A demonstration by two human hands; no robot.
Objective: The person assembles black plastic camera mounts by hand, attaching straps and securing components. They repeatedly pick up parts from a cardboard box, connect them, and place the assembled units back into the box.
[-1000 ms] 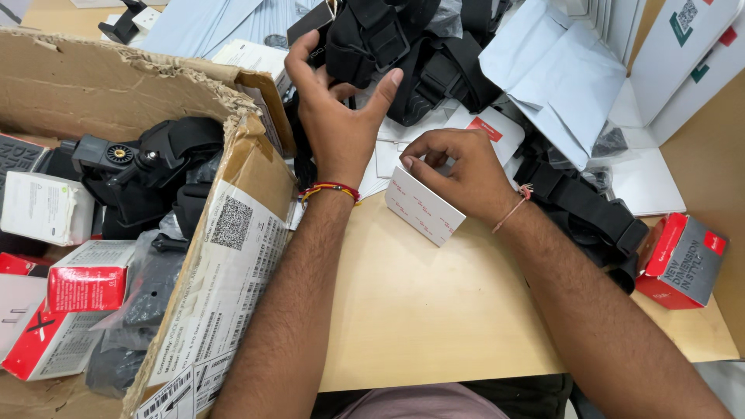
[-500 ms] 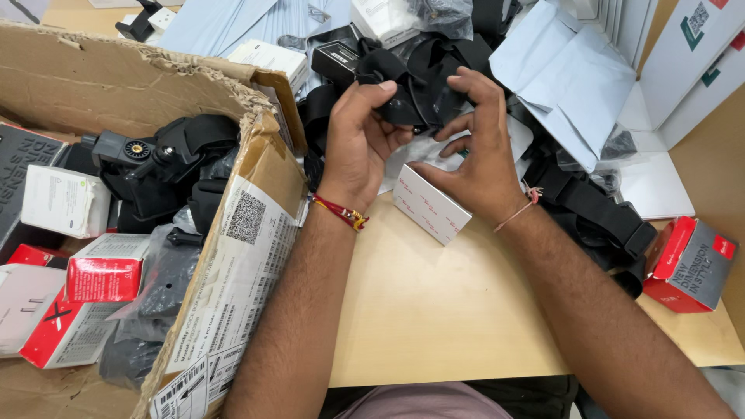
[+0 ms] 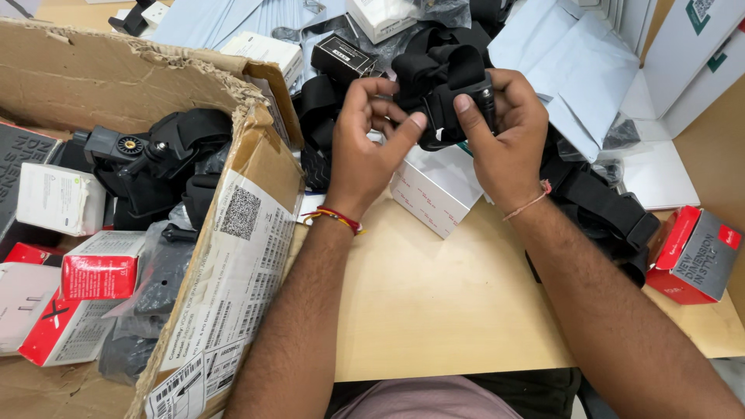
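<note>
item: black strap mount (image 3: 446, 85), held up over the far middle of the counter (image 3: 434, 310), above a white box (image 3: 434, 190). i judge the step in hand to be working this bundle loose; done well, my right hand (image 3: 504, 143) would keep the body steady while my left hand (image 3: 372, 143) teases the webbing, with no hard tug that drags in the neighbouring black straps (image 3: 597, 209). fingers: right thumb pressed on the front face and the others curled behind, so that hand is closed on the piece; left thumb and forefinger pinch its near-left edge, the remaining fingers bent loosely. the mount sits between both hands, touching each, clear of the counter. nearby: torn cardboard carton (image 3: 233, 233) at the left edge, red-and-grey box (image 3: 694, 256) at the right edge.
</note>
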